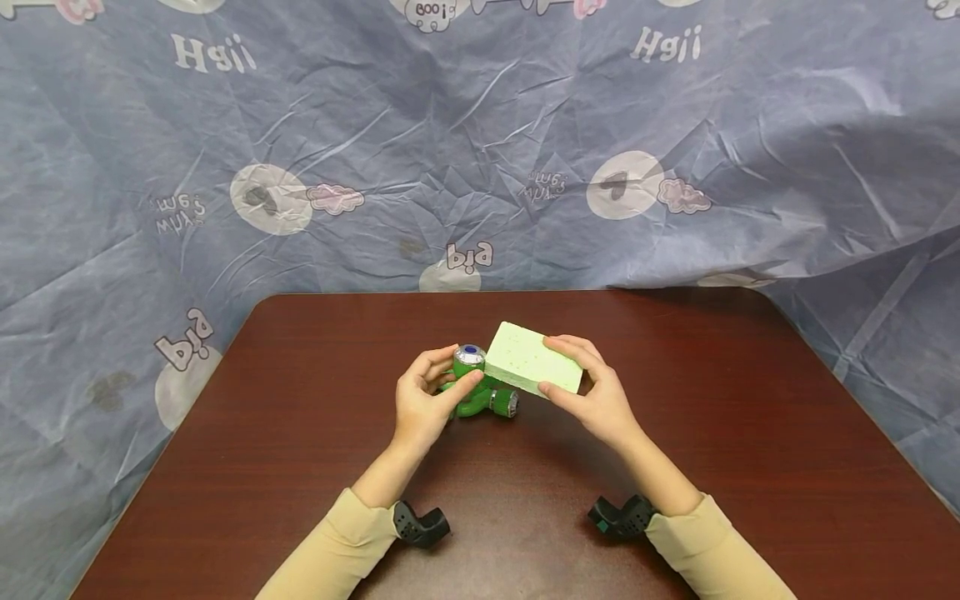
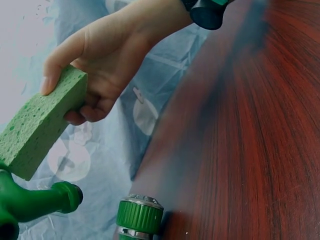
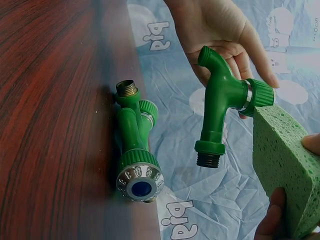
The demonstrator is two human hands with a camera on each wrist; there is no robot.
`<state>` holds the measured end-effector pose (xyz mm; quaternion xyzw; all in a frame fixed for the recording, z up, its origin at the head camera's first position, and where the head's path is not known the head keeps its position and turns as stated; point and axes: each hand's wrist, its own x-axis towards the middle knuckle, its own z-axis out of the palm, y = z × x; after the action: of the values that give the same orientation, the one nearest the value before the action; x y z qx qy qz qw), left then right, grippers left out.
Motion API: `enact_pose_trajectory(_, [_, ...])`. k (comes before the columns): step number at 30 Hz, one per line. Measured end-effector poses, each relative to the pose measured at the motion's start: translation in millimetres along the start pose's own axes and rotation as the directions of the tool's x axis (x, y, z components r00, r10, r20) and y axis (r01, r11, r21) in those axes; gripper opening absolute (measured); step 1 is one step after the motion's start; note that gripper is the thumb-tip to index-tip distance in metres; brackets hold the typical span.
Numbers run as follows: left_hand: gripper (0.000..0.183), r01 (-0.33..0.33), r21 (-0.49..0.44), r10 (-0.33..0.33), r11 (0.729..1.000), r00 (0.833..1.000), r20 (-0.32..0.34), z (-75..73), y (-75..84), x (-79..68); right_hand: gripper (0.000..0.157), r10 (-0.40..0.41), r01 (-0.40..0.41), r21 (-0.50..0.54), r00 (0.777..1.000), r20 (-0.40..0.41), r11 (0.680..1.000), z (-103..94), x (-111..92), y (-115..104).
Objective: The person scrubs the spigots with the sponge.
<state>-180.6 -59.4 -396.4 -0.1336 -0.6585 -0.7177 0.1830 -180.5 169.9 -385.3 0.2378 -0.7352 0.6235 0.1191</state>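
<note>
My left hand [image 1: 422,407] holds a green tap [image 3: 220,100] by its knob end, off the table; the knob has a silver cap with a blue centre. Its spout and threaded inlet show in the right wrist view. My right hand [image 1: 606,404] grips a light green sponge [image 1: 528,358] between thumb and fingers. One corner of the sponge is right at the held tap's knob [image 3: 262,93]. Below the hands, more green taps [image 3: 131,127] lie close together on the table, partly hidden in the head view by the left hand and held tap.
The dark red-brown wooden table [image 1: 315,467] reaches back to a wrinkled blue-grey printed cloth [image 1: 450,150]. Black wrist camera mounts [image 1: 422,527] sit at both cuffs, low over the table.
</note>
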Motion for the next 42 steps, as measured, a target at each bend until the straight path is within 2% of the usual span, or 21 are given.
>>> enact_pose_trajectory(5, [0.033,-0.030,-0.052,0.033,0.998,0.997,0.062,-3.3,-2.4,0.6,0.052,0.031,-0.031,-0.002,0.999,-0.012,1.000,0.4,1.3,-16.3])
enact_pose_trajectory(9, [0.040,-0.025,-0.054,0.030,0.998,0.994,0.102,-3.1,2.1,0.0,0.051,0.038,-0.038,-0.012,0.999,-0.018,0.999,1.9,1.9,-28.0])
enact_pose_trajectory(13, [0.050,-0.010,-0.050,0.017,0.999,0.991,0.135,-2.4,1.2,-0.4,0.050,0.044,-0.044,-0.007,0.999,-0.019,0.999,3.0,1.8,-27.9])
enact_pose_trajectory(14, [0.050,-0.015,-0.055,0.023,0.998,0.989,0.144,-2.5,-3.3,0.0,0.050,0.046,-0.046,-0.003,0.999,-0.018,0.999,3.3,1.8,-27.3])
enact_pose_trajectory(17, [0.046,-0.009,-0.068,0.020,0.998,0.986,0.167,-1.0,-3.7,-0.2,0.051,0.046,-0.046,0.008,0.999,-0.014,0.999,4.1,1.5,-24.9])
enact_pose_trajectory(21, [0.042,0.024,-0.060,-0.013,0.998,0.984,0.177,0.8,2.9,-1.4,0.053,0.030,-0.030,0.014,1.000,-0.003,0.999,3.3,0.7,-14.7])
enact_pose_trajectory(25, [0.041,0.040,-0.011,-0.038,0.999,0.988,0.150,1.0,18.1,-1.4,0.055,0.030,-0.030,0.026,0.999,-0.012,0.999,-0.4,1.0,-2.3])
enact_pose_trajectory(30, [0.040,0.028,0.065,-0.031,0.998,0.998,0.059,-3.1,25.8,2.3,0.053,-0.022,0.022,0.078,1.000,-0.005,0.997,-6.2,1.8,0.5])
enact_pose_trajectory(36, [0.039,0.062,0.066,-0.060,0.996,0.998,-0.035,-3.9,26.6,4.4,0.055,-0.086,0.077,0.094,0.991,0.099,0.993,-8.2,1.8,0.0])
enact_pose_trajectory(42, [0.037,0.070,0.032,-0.068,0.997,0.995,-0.070,-2.4,26.7,3.6,0.057,-0.076,0.069,0.045,0.980,0.186,0.997,-4.8,-0.1,-7.8])
